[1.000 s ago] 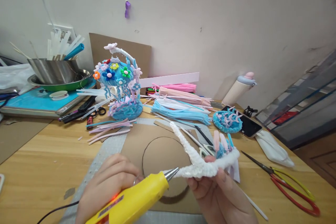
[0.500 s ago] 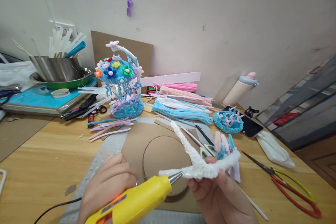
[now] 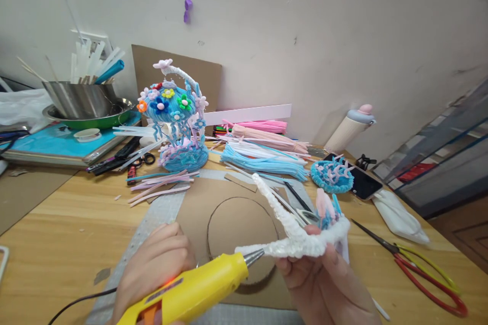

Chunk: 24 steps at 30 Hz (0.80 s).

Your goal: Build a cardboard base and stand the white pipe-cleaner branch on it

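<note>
In my left hand (image 3: 154, 266) is a yellow glue gun (image 3: 202, 284), its fingers closed around the body. A red light glows on the gun and its metal nozzle touches the lower left arm of a white fuzzy branch-shaped piece (image 3: 284, 221). My right hand (image 3: 328, 284) pinches this piece near its lower middle between thumb and fingers. Shiny glue shows along the white surface. The piece forks, with one long arm pointing up and left. Behind its right end stand pink and blue pipe-cleaner pieces (image 3: 326, 208), partly hidden.
Cardboard with a cut circle (image 3: 236, 223) lies beneath my hands on a grey mat. Red-and-yellow scissors (image 3: 423, 269) lie at right. Behind are a flowered blue pipe-cleaner ornament (image 3: 171, 106), pipe-cleaner bundles (image 3: 263, 160), a round blue piece (image 3: 331, 175), a phone and a bottle (image 3: 348, 124).
My right hand and the white piece have shifted slightly right. The nozzle now touches a little nearer the tip of its left arm, while the glue gun has barely moved.
</note>
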Tool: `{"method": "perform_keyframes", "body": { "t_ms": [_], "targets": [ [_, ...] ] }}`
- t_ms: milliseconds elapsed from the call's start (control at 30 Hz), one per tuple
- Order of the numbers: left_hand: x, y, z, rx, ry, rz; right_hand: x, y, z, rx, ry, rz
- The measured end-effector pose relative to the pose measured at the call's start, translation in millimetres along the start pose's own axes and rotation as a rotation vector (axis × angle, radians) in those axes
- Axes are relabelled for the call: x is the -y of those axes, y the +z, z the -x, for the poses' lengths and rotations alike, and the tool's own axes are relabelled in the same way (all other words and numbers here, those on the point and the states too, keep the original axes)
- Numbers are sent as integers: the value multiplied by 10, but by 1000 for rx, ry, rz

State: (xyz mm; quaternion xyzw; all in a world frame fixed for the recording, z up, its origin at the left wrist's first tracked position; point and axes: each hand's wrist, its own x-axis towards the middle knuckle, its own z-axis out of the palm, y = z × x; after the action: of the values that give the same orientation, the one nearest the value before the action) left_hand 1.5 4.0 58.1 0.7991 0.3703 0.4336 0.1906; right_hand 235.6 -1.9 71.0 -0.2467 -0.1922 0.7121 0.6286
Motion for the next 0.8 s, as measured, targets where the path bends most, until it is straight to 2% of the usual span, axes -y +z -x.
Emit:
{"method": "perform_keyframes", "body": {
  "t_ms": [200, 500, 800],
  "targets": [
    [143, 35, -1, -59, 117, 12, 37, 3, -6, -80, -20, -47],
    [-182, -6, -140, -61, -49, 114, 18, 12, -15, -55, -33, -23],
    [-89, 41, -75, -45, -29, 139, 11, 22, 3, 11, -10, -32]
  ]
}}
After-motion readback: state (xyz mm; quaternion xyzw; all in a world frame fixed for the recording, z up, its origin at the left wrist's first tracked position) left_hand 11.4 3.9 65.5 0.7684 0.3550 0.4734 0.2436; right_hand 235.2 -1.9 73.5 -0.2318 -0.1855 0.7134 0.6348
